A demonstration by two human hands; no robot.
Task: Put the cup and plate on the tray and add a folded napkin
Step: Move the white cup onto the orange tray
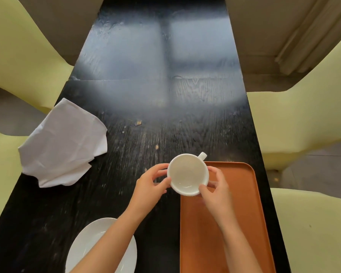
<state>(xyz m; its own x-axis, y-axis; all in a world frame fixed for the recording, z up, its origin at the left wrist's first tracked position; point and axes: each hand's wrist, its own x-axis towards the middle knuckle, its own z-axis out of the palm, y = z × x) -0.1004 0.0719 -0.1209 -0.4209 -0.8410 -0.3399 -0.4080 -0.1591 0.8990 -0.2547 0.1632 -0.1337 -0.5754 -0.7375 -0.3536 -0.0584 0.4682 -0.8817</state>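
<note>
A long black table (156,107) is seen, an orange tray (224,223) lying on its near right. A crumpled white napkin (65,144) is spread at the left edge; a white plate (83,247) sits near left. The empty white cup (187,174) is gripped over the tray's far left corner, left hand (150,189) and right hand (218,191) curled round its sides.

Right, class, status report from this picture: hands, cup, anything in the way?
Left hand and right hand both on cup, at tray far-left corner. Plate, napkin on table. Tray bare.
</note>
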